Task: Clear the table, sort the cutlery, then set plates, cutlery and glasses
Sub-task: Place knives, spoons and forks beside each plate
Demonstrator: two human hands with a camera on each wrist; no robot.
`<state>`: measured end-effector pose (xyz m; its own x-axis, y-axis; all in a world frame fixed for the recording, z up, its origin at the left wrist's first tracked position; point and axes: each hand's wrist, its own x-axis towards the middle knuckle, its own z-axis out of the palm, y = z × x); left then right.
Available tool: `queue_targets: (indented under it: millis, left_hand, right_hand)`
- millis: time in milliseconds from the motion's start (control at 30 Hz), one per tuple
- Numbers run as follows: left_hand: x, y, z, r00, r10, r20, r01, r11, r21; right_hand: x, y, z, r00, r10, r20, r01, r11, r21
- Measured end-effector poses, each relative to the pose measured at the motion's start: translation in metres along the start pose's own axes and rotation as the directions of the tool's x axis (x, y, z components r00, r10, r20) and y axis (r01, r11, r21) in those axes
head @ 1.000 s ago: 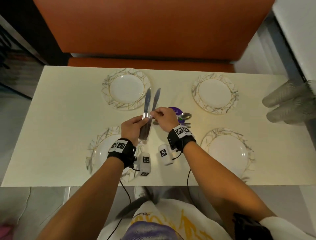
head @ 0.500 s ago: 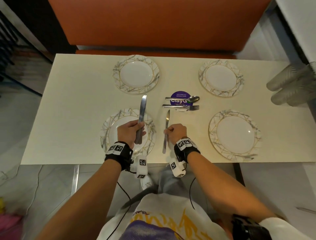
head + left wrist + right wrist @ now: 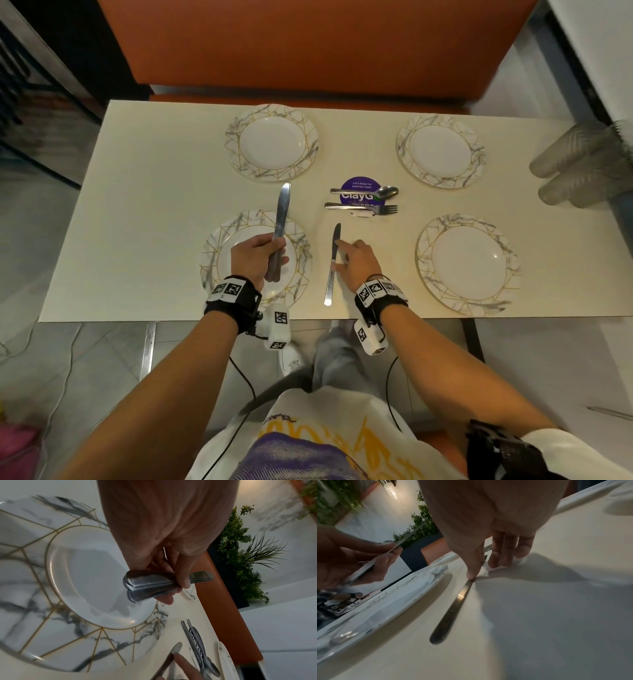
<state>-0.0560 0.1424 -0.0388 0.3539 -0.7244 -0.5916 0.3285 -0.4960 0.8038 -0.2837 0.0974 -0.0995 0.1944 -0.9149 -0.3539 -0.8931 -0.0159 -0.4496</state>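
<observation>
Left hand: you are gripping a bundle of steel table knives [image 3: 279,233] in your left hand [image 3: 257,257], fingers curled round the handles, above the near-left marble-patterned plate with gold lines [image 3: 298,270].
Right hand: your right hand [image 3: 358,263] is resting with straight fingers and thumb tip on a single steel knife [image 3: 333,263] that is lying flat on the cream table [image 3: 147,219], just right of that plate.
Progress: four plates are sitting at their places; I judge the knife-laying is only beginning, with one knife down.
Remaining: a steel spoon [image 3: 368,191] and steel fork [image 3: 363,207] are waiting across a round purple sticker [image 3: 359,196]; the stacked ribbed clear glasses [image 3: 579,161] are lying at the far right.
Views: the left wrist view is showing several handles stacked in the grip [image 3: 147,584]; the right wrist view is showing your thumb touching the knife [image 3: 453,609].
</observation>
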Motion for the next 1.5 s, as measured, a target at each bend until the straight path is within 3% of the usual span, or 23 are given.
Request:
queue_targets:
  millis: [200, 600, 733, 900, 1033, 1167, 1500]
  left_hand:
    - [-0.001, 0.004, 0.002, 1.0, -0.005, 0.0, 0.005, 1.0, -0.01]
    - [-0.002, 0.0, 0.0, 1.0, 0.01, 0.003, -0.01, 1.0, -0.008]
    - [-0.002, -0.001, 0.003, 1.0, 0.016, 0.01, -0.016, 1.0, 0.003]
    - [-0.004, 0.002, 0.016, 0.999, 0.02, 0.039, -0.022, 0.998, 0.052]
    - [-0.011, 0.003, 0.042, 0.993, 0.042, 0.108, -0.052, 0.994, 0.097]
    - [-0.022, 0.005, 0.082, 0.98, 0.02, 0.199, -0.043, 0.993, 0.114]
    - [-0.043, -0.015, 0.228, 0.947, 0.015, 0.322, -0.046, 0.995, 0.091]
  right_hand:
    - [-0.003, -0.01, 0.006, 0.999, -0.048, 0.017, 0.049, 0.988, -0.146]
    - [-0.001, -0.023, 0.014, 0.997, -0.052, 0.051, 0.058, 0.991, -0.122]
    - [-0.002, -0.025, 0.012, 0.999, -0.035, 0.009, 0.035, 0.999, 0.008]
    - [-0.005, -0.036, -0.01, 0.993, -0.03, -0.118, 0.066, 0.947, 0.315]
    - [-0.004, -0.049, -0.037, 0.982, -0.023, -0.19, 0.112, 0.872, 0.476]
    - [-0.004, -0.041, -0.065, 0.973, 0.015, -0.228, 0.109, 0.848, 0.519]
    - [-0.01, 0.089, -0.146, 0.931, 0.201, -0.303, 0.028, 0.791, 0.611]
